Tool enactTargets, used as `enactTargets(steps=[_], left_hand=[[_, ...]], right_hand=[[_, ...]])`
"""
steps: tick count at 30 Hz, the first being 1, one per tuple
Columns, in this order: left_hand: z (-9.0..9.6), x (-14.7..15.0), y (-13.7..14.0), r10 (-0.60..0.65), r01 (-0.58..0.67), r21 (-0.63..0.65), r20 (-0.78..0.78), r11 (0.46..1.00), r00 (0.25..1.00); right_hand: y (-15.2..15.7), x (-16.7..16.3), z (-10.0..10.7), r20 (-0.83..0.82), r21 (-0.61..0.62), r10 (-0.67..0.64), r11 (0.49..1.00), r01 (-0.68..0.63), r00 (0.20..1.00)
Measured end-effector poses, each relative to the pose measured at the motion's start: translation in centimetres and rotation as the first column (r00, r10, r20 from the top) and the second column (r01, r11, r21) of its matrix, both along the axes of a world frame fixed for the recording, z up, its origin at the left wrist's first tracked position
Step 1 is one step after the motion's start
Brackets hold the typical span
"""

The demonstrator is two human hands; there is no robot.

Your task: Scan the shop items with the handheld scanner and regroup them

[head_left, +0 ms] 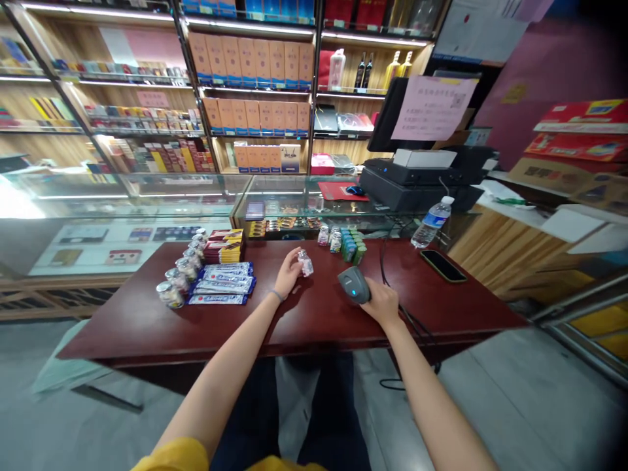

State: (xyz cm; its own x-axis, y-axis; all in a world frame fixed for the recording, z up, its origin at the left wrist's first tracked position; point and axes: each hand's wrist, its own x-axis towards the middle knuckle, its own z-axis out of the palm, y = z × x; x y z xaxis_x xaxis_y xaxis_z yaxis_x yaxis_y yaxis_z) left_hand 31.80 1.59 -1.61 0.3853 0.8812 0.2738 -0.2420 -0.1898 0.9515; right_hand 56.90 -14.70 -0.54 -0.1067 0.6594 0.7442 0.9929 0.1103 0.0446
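Observation:
My left hand (288,275) is closed around a small clear jar (305,263) with pinkish contents, tilted over the middle of the table. A dark grey barcode scanner (352,286) with a lit blue light is gripped in my right hand (383,302), its head turned toward the jar. Behind them stand two similar jars (335,239) beside several small green packs (353,244). To the left, a row of several jars (177,278) runs along blue-and-white long packets (220,286) and a stack of maroon-and-yellow packs (224,246).
The dark red table (294,327) meets a glass display counter (196,196) at the back. At right are a water bottle (432,222), a phone (443,265) and a black cable (384,261). A monitor (387,118) stands behind; stocked shelves (255,91) line the wall.

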Motion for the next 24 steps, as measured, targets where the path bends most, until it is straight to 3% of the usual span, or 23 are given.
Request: enactTargets(steps=[5,9,13,24], left_hand=[[0.5,-5.4,-1.4,-0.002,0.006,-0.098,0.047,0.995,0.999],[0.4,-7.9,-1.8,0.046,-0.034,-0.128,0.094,0.991,0.995],[0.0,-8.3,-1.7,0.071,-0.055,-0.137,0.111,0.989,0.991],[0.6,-8.7,-2.1,0.162,-0.159,0.072,-0.036,0.985,0.986]], right_hand=[[-0.6,-3.3,1.4,-0.031,-0.108,0.093,0.99,-0.095,0.995],[-0.8,-6.5,2.3,-0.065,-0.194,0.152,0.968,-0.162,0.986],[-0.9,-8.8,2.4,-0.067,-0.256,0.189,0.946,-0.2,0.98],[-1.2,-10.1,2.6,-0.069,-0.271,0.208,0.937,-0.219,0.976]])
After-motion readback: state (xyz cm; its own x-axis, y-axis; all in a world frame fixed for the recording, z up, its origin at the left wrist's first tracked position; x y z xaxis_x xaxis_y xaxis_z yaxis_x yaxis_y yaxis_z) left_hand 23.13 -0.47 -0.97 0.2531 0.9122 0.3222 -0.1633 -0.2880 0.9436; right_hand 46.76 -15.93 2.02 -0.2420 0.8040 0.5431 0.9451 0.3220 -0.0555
